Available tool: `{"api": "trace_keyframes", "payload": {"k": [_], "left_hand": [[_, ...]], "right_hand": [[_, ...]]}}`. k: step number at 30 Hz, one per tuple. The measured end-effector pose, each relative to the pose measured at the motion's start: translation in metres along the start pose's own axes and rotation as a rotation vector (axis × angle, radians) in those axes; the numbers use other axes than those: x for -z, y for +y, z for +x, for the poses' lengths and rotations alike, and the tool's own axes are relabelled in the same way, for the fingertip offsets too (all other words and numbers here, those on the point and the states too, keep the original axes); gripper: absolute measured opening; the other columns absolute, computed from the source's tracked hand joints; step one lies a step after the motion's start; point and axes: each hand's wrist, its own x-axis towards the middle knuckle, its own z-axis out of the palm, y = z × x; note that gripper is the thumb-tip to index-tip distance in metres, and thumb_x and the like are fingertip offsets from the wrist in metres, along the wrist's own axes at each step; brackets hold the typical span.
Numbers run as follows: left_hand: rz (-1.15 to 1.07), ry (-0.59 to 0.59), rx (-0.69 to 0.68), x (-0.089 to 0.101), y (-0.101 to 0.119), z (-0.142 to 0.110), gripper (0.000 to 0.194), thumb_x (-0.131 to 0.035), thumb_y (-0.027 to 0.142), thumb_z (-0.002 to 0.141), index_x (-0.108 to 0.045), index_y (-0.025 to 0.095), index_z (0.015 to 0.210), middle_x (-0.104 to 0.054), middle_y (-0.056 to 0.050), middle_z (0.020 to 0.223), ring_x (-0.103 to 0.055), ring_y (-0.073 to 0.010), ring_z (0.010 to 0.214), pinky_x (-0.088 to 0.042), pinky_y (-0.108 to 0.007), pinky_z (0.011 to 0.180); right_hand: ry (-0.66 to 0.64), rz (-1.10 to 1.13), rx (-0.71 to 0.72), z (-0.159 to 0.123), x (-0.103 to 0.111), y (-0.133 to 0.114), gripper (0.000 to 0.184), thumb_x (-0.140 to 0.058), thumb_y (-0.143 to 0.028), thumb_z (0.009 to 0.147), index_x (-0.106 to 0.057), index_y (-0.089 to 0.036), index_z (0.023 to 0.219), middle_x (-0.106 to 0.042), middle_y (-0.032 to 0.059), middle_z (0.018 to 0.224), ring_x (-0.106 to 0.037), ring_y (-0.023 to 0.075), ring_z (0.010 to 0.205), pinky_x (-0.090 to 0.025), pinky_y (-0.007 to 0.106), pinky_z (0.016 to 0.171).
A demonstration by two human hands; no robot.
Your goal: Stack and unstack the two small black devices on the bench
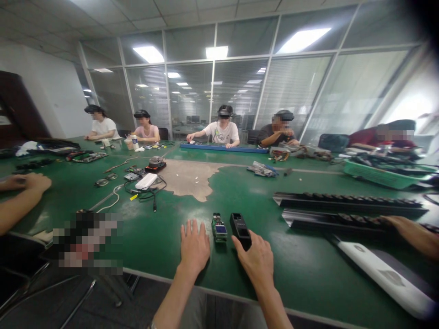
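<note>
Left hand [195, 246] palm down on the table [151, 242], fingers slightly spread, board [219, 228] just to its right, between the two hands, case [239, 225] beside the board, right hand [258, 257] straddling the case's near end, thumb and fingers apart, whether pinching it cannot be told

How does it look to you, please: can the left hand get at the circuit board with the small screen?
Probably yes: the left hand lies just beside the circuit board with nothing visible between them, and the black casing sits on the board's other side.
</note>
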Motion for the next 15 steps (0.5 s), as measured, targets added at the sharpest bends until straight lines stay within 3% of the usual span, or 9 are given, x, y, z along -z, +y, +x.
{"api": "trace_keyframes", "payload": {"k": [7, 15], "left_hand": [[0.03, 0.02, 0.038, -0.0013, 0.0002, 0.0028, 0.052, -0.039, 0.04, 0.094, -0.051, 0.017, 0.138, -0.036, -0.015, 0.153, -0.016, -0.0386, 0.146, -0.012, -0.069, 0.112], [0.033, -0.044, 0.037, -0.0019, 0.0005, 0.0051, 0.052, -0.037, 0.039, 0.095, -0.05, 0.017, 0.139, -0.041, -0.016, 0.151, -0.029, -0.0374, 0.141, -0.016, -0.066, 0.112]], "right_hand": [[0.032, 0.031, 0.043, -0.0004, -0.0022, 0.0018, 0.051, -0.052, -0.056, 0.086, -0.06, -0.013, 0.112, -0.065, 0.0146, 0.101, -0.055, 0.029, 0.095, -0.039, 0.039, 0.084], [0.082, 0.106, 0.056, -0.0002, 0.0001, 0.0039, 0.052, -0.052, -0.058, 0.086, -0.062, -0.012, 0.109, -0.066, 0.0144, 0.098, -0.055, 0.0282, 0.093, -0.04, 0.04, 0.087]]}}
